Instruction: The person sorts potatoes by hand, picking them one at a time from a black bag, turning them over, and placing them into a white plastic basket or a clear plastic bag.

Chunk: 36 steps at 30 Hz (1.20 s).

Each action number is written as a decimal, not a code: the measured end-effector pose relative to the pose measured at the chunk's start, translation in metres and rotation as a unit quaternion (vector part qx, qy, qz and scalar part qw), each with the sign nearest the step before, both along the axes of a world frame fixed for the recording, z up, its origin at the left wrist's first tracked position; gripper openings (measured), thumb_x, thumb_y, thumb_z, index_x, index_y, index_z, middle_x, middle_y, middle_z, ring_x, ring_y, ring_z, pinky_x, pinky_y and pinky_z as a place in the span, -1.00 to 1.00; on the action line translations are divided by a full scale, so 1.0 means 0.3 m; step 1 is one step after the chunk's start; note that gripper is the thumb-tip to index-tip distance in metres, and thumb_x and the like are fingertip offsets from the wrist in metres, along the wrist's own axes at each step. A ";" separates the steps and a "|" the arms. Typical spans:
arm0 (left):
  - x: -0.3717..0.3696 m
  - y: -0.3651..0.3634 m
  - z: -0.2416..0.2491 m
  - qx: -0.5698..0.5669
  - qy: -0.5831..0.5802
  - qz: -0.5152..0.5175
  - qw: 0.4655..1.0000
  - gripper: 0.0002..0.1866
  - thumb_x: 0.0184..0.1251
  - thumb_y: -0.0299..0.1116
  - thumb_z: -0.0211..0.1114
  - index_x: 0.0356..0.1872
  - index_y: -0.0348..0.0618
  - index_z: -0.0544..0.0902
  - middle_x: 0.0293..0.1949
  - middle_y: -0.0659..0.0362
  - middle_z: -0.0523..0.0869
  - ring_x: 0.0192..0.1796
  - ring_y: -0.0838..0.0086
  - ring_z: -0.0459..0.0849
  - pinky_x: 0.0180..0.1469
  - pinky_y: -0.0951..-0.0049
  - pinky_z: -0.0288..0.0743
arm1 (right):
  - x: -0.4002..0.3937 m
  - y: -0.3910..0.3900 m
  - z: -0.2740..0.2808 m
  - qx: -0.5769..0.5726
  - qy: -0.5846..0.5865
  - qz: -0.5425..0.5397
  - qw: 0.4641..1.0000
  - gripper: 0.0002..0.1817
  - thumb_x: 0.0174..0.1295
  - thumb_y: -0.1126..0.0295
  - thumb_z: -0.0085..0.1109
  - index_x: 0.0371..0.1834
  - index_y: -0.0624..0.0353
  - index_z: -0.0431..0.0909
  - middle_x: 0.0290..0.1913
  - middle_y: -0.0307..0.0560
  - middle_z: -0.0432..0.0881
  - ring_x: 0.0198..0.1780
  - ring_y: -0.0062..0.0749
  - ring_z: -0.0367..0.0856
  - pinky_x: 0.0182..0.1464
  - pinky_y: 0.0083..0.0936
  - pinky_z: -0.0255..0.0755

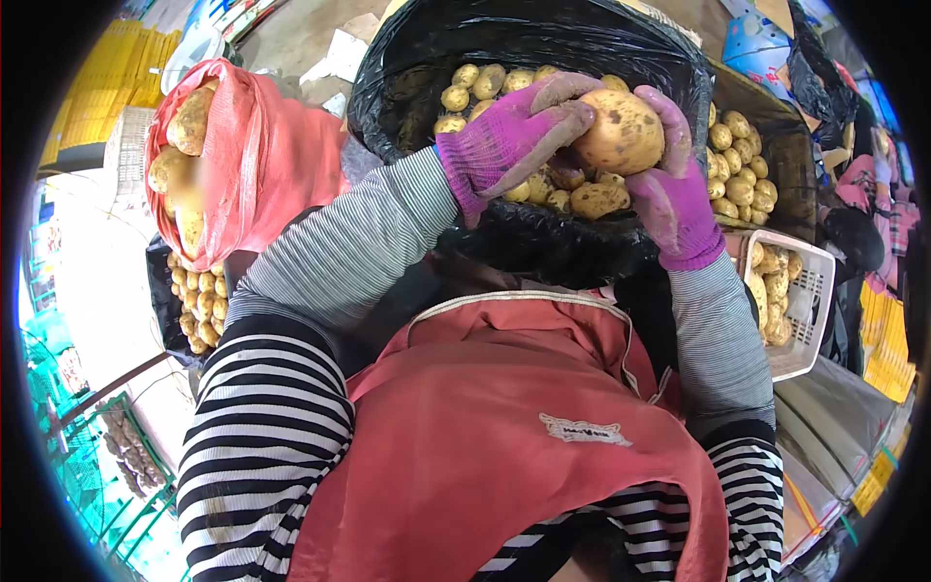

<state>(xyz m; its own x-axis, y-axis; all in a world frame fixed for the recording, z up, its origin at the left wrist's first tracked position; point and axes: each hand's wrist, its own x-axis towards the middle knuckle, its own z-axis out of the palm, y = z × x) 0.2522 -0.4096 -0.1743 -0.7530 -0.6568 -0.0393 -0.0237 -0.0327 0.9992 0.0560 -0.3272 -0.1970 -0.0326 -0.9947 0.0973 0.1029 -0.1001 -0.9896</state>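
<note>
A large potato with dark patches of soil is held up in front of me. My left hand, in a soiled purple knit glove, closes on its left side. My right hand, gloved the same way, grips it from the right and below, fingers curled round the edge. Directly beneath both hands stands a container lined with a black plastic bag. Smaller potatoes lie inside it, some hidden behind my gloves.
To the left, a red mesh sack holds large potatoes, with a crate of small potatoes below it. On the right are a dark crate of potatoes and a white plastic basket with more. Another person is at the far right.
</note>
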 end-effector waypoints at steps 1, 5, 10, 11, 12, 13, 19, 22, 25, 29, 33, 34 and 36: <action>0.003 0.002 -0.006 -0.019 -0.009 -0.006 1.000 -0.52 0.57 -0.19 -0.07 0.35 -0.27 0.34 0.21 -0.01 0.44 0.24 0.32 0.52 0.15 0.33 0.62 | -0.007 0.000 -0.009 -0.011 0.056 0.001 0.998 -0.11 -0.22 0.70 -0.01 0.41 0.14 0.21 0.36 -0.08 0.30 0.44 -0.29 0.25 0.48 -0.40 0.14; 0.009 0.015 -0.049 -0.068 0.014 0.011 0.998 -0.56 0.53 -0.33 -0.12 0.33 -0.28 0.35 0.19 -0.01 0.46 0.23 0.28 0.52 0.13 0.34 0.64 | -0.017 -0.012 -0.028 -0.047 0.152 0.009 0.987 -0.09 -0.24 0.74 -0.07 0.41 0.15 0.20 0.36 -0.01 0.33 0.44 -0.27 0.26 0.48 -0.36 0.14; -0.015 0.009 -0.082 0.227 0.035 0.074 0.970 -0.57 0.51 -0.30 -0.12 0.30 -0.22 0.37 0.14 -0.02 0.55 0.04 0.23 0.66 0.01 0.30 0.68 | -0.023 -0.025 -0.018 -0.083 0.127 0.003 0.988 -0.11 -0.22 0.77 -0.09 0.41 0.18 0.20 0.39 0.02 0.32 0.45 -0.24 0.27 0.50 -0.36 0.12; -0.013 0.007 -0.076 0.285 0.066 0.056 0.955 -0.56 0.50 -0.27 -0.11 0.31 -0.20 0.36 0.12 -0.02 0.57 0.00 0.23 0.68 0.00 0.31 0.68 | -0.016 -0.022 -0.003 -0.069 0.100 0.008 0.993 -0.11 -0.19 0.75 -0.07 0.42 0.19 0.19 0.41 0.03 0.31 0.46 -0.23 0.26 0.50 -0.35 0.11; -0.003 0.006 -0.057 0.341 0.095 0.037 0.934 -0.55 0.50 -0.25 -0.10 0.32 -0.19 0.35 0.10 -0.02 0.59 -0.04 0.24 0.69 -0.01 0.31 0.68 | -0.010 -0.019 0.010 -0.055 0.073 0.011 0.996 -0.11 -0.17 0.74 -0.04 0.44 0.20 0.17 0.42 0.04 0.30 0.47 -0.23 0.25 0.51 -0.35 0.11; 0.002 0.004 -0.042 0.396 0.123 0.017 0.910 -0.54 0.50 -0.22 -0.09 0.33 -0.18 0.35 0.09 -0.01 0.61 -0.08 0.24 0.71 -0.02 0.31 0.67 | -0.013 -0.019 0.016 -0.068 0.121 0.007 0.990 -0.11 -0.14 0.71 -0.02 0.46 0.21 0.14 0.44 0.05 0.28 0.48 -0.23 0.23 0.51 -0.35 0.10; -0.017 0.001 -0.104 0.115 0.125 0.000 0.985 -0.38 0.40 -0.28 0.09 0.45 -0.16 0.22 0.37 0.04 0.31 0.39 0.24 0.35 0.38 0.22 0.33 | -0.007 -0.001 0.039 -0.013 0.087 -0.004 0.996 -0.14 0.05 0.59 0.07 0.53 0.23 0.05 0.49 0.04 0.19 0.52 -0.24 0.14 0.53 -0.37 0.02; -0.016 0.004 -0.094 0.027 0.121 0.021 0.992 -0.41 0.35 -0.46 0.14 0.41 -0.22 0.27 0.35 0.00 0.33 0.37 0.24 0.38 0.39 0.32 0.31 | -0.032 0.002 0.036 -0.048 0.202 -0.002 0.978 -0.18 0.09 0.60 0.08 0.52 0.18 0.11 0.48 0.02 0.21 0.51 -0.25 0.15 0.52 -0.39 0.03; -0.010 -0.016 -0.105 -0.038 0.075 0.004 0.996 -0.40 0.29 -0.49 0.16 0.39 -0.23 0.31 0.37 -0.02 0.32 0.41 0.25 0.34 0.39 0.31 0.31 | -0.057 -0.005 0.024 -0.027 0.178 0.005 0.984 -0.39 0.31 0.49 0.12 0.44 0.11 0.21 0.37 0.00 0.30 0.37 -0.27 0.34 0.35 -0.45 0.29; -0.035 0.009 -0.096 -0.100 0.025 0.003 0.995 -0.36 0.20 -0.57 0.15 0.38 -0.22 0.34 0.34 0.02 0.39 0.41 0.27 0.36 0.41 0.34 0.29 | -0.057 0.001 0.007 0.075 -0.002 0.017 0.997 -0.51 0.45 0.18 0.02 0.37 0.11 0.31 0.31 0.03 0.35 0.30 -0.27 0.43 0.19 -0.40 0.48; -0.041 0.008 -0.052 -0.071 -0.001 -0.023 0.997 -0.44 0.27 -0.52 0.13 0.35 -0.20 0.41 0.26 0.07 0.50 0.35 0.31 0.43 0.41 0.36 0.30 | -0.090 0.034 0.026 0.169 -0.200 0.005 0.965 -0.46 0.42 0.11 0.04 0.36 0.14 0.30 0.29 0.06 0.38 0.26 -0.16 0.50 0.13 -0.22 0.58; -0.042 -0.010 -0.058 -0.045 -0.014 -0.009 0.999 -0.46 0.29 -0.50 0.13 0.34 -0.20 0.42 0.26 0.06 0.51 0.35 0.32 0.44 0.41 0.37 0.31 | -0.124 0.040 0.031 0.169 -0.229 -0.015 0.959 -0.46 0.42 0.10 0.02 0.36 0.15 0.29 0.30 0.05 0.39 0.27 -0.18 0.50 0.15 -0.18 0.57; -0.033 -0.076 -0.100 -0.111 -0.064 -0.002 0.992 -0.52 0.37 -0.41 0.12 0.32 -0.20 0.45 0.25 0.03 0.53 0.33 0.31 0.46 0.38 0.37 0.33 | -0.225 0.049 0.019 0.133 -0.250 -0.078 0.956 -0.47 0.43 0.12 0.00 0.33 0.24 0.29 0.28 0.13 0.42 0.28 -0.11 0.50 0.19 -0.06 0.55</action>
